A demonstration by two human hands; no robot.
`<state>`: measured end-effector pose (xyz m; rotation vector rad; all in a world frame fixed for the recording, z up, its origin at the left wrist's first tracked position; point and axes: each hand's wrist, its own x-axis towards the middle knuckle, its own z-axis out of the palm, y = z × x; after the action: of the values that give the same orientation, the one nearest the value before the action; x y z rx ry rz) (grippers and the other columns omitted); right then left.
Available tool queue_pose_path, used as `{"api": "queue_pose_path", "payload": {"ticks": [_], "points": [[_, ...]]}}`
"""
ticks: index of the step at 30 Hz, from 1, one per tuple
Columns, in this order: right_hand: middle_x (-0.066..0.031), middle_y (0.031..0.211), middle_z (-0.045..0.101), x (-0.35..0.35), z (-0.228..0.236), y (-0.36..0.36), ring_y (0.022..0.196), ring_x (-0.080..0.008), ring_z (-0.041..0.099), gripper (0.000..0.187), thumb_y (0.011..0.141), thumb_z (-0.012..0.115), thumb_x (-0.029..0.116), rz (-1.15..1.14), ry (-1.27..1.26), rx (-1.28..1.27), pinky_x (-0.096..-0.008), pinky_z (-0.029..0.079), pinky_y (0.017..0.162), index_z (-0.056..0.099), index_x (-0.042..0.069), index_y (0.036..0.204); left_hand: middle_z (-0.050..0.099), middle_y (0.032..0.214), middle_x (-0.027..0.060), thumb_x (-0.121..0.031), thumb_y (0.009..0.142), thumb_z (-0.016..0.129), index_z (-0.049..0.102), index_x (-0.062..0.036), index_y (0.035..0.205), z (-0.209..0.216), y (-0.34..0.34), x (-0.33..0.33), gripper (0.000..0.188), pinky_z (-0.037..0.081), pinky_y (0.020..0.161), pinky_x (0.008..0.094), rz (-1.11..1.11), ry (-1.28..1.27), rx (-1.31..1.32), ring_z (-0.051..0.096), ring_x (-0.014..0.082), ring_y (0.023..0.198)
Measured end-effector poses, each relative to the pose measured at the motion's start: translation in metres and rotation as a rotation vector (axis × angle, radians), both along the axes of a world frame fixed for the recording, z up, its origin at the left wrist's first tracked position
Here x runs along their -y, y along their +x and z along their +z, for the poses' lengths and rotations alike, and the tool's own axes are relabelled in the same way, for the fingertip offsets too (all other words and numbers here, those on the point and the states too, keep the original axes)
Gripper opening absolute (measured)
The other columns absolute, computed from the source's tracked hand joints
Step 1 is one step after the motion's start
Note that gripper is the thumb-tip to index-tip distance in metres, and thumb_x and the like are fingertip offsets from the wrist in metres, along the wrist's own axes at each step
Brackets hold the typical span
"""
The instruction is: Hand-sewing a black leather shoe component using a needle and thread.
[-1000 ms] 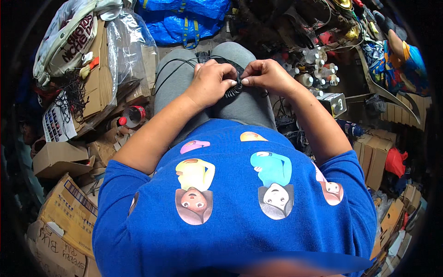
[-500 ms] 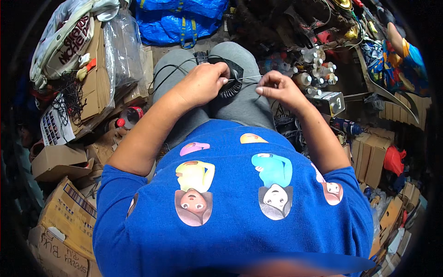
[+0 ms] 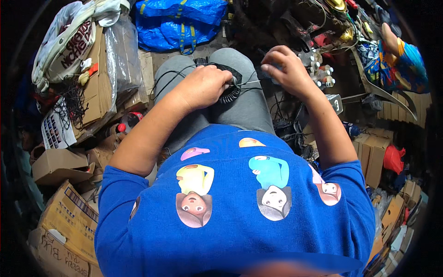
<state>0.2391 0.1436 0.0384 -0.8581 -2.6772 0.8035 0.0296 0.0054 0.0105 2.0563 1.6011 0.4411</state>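
Note:
On my grey-trousered lap lies a black piece with a ridged, coil-like curved edge [image 3: 229,96]; its exact kind is hard to make out. My left hand [image 3: 206,85] is closed over its upper part, thumb and forefinger pinched together. A thin, pale metal rod like a needle [image 3: 250,82] juts from beside those fingertips toward the right. My right hand [image 3: 287,71] is raised above and right of the rod's tip, apart from it, its fingers curled toward the thumb. Whatever it pinches is too fine to see. Black cord [image 3: 173,74] loops over my left knee.
Ahead sits a blue bag [image 3: 180,25]. Flattened cardboard [image 3: 94,69] and a plastic-wrapped stack [image 3: 122,60] stand at left. Several small bottles [image 3: 325,74] and a curved metal blade [image 3: 397,101] are at right. Another person's leg [image 3: 392,39] shows at far right.
My right hand has moved up and to the right, away from the needle-like rod. My left hand has stayed nearly in place on the black piece.

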Motion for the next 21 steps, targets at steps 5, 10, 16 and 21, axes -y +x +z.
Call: {"api": "queue_pose_path", "payload": {"ticks": [5,10,16,21], "points": [[-0.0055,0.076,0.062,0.031,0.004,-0.023,0.082,-0.0237,0.06,0.01,0.081,0.055,0.021,0.409,0.331,0.279,-0.0377,0.038,0.077,0.059,0.012,0.081,0.059,0.081,0.0162,-0.013,0.08,0.057,0.057,-0.0051,0.088,0.001,-0.005,0.001,0.011,0.045,0.074,0.0449,0.013,-0.018,0.019,0.057,0.0354,0.083],[-0.0079,0.071,0.059,0.029,-0.004,-0.031,0.078,-0.0259,0.059,0.007,0.081,0.058,0.017,0.462,0.246,0.312,-0.0376,0.039,0.081,0.056,0.01,0.081,0.058,0.078,0.014,-0.009,0.079,0.054,0.057,-0.0069,0.088,-0.009,-0.017,0.008,0.01,0.044,0.07,0.0437,-0.081,0.149,0.091,0.056,0.0337,0.079],[-0.0087,0.071,0.058,-0.005,-0.029,0.027,0.079,-0.0286,0.057,0.005,0.076,0.057,0.011,0.313,0.302,0.348,-0.0402,0.042,0.077,0.054,0.011,0.08,0.059,0.078,0.0132,0.0,0.07,0.053,0.057,-0.0058,0.084,-0.005,-0.084,0.059,0.016,0.045,0.072,0.0428,0.127,0.196,-0.134,0.057,0.0325,0.081],[0.0007,0.079,0.061,-0.029,-0.016,0.068,0.077,-0.0072,0.055,0.02,0.083,0.066,0.021,-0.285,-0.885,-0.113,-0.0246,0.043,0.074,0.064,0.001,0.086,0.058,0.081,-0.0013,-0.013,0.086,0.06,0.061,-0.0013,0.089,0.016,-0.153,0.122,0.012,0.043,0.073,0.0243,0.642,-0.118,0.593,0.052,0.0064,0.081]]}}
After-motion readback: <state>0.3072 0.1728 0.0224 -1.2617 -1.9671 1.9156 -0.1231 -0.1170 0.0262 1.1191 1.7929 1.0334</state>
